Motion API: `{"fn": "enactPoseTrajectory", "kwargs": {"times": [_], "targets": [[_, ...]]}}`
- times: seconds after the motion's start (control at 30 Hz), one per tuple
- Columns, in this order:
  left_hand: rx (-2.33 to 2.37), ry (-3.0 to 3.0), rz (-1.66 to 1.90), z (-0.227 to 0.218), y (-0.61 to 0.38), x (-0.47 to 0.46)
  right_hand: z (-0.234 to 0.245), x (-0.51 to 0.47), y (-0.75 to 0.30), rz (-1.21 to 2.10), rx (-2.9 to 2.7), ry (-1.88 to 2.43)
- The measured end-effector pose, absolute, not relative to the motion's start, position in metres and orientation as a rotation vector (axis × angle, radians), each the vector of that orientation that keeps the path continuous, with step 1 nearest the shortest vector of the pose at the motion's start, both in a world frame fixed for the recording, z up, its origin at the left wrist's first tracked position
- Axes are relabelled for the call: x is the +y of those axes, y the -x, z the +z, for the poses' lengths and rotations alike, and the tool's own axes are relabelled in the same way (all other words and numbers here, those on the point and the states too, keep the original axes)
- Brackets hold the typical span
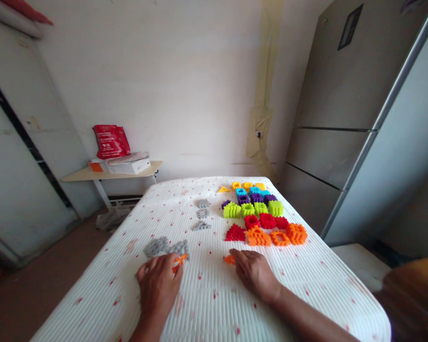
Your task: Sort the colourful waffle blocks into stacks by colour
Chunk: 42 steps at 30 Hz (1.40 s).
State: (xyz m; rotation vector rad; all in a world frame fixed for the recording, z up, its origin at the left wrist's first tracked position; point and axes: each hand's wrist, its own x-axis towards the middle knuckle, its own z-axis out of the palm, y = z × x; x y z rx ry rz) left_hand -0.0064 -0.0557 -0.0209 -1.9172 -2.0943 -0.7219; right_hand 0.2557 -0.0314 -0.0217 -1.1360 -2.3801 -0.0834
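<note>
My left hand (pixel 160 282) is closed at the near left of the table, with an orange interlocking block piece (pixel 179 261) between thumb and fingers. Just beyond its fingers lie grey toothed block pieces (pixel 157 247), close against the orange one. My right hand (pixel 255 274) rests low over the cloth, its fingertips closed on a second orange block piece (pixel 229 260) that is mostly hidden. Beyond the right hand stand orange blocks (pixel 258 236) and a red triangular block (pixel 235 232). More small grey pieces (pixel 202 214) lie in a column at mid-table.
Rows of green (pixel 248 210), purple, blue and yellow blocks fill the table's far right. A white quilted cloth (pixel 207 304) covers the table. A side table (pixel 82 175) with a red bag stands at the left, a refrigerator (pixel 328 104) at the right.
</note>
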Motion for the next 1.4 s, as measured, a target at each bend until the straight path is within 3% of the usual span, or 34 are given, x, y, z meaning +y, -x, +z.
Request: {"fn": "enactPoseTrajectory", "kwargs": {"times": [0.3, 0.5, 0.77, 0.93, 1.4], "targets": [[-2.255, 1.906, -1.621, -0.039, 0.001, -0.050, -0.031, -0.024, -0.260, 0.153, -2.269, 1.271], [-2.261, 2.035, -1.940, -0.041, -0.009, -0.044, -0.027, -0.025, -0.260, 0.112, -2.345, 1.435], [-1.843, 2.271, -1.577, -0.038, -0.023, -0.045, -0.022, -0.028, -0.258, 0.048, -2.373, 1.504], [-1.892, 2.560, -1.302, -0.048, -0.025, -0.054, -0.021, -0.029, -0.259, 0.049, -2.370, 1.500], [-2.158, 2.354, -1.287, -0.060, 0.001, -0.064, -0.029, -0.026, -0.260, 0.194, -2.352, 1.395]]}}
